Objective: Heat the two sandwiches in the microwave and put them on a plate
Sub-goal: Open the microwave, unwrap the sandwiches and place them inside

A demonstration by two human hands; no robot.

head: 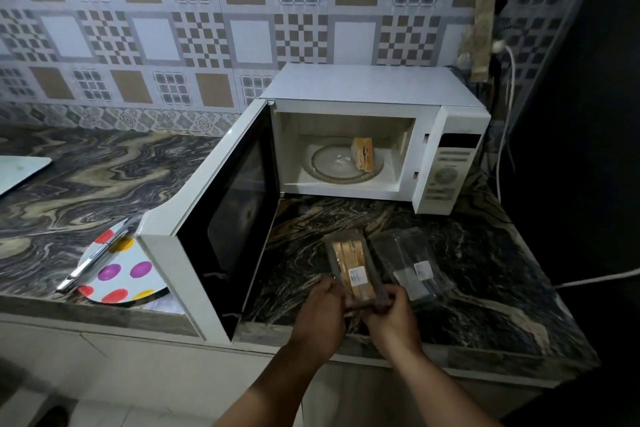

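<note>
The white microwave (374, 87) stands on the marble counter with its door (221, 218) swung wide open to the left. One unwrapped sandwich (363, 153) stands on the glass turntable (332, 166) inside. In front of the oven, a second sandwich in a clear plastic pack (353, 267) lies on the counter. My left hand (320, 319) and my right hand (393, 317) both grip the near end of that pack. A polka-dot plate (117, 274) sits left of the door, partly hidden behind it.
An empty clear sandwich pack (412, 263) lies right of the held one. Metal tongs (100, 253) rest across the plate. A white board (20, 170) is at the far left. A white cable (599, 277) runs along the right counter edge, and a wall socket (498, 45) sits above.
</note>
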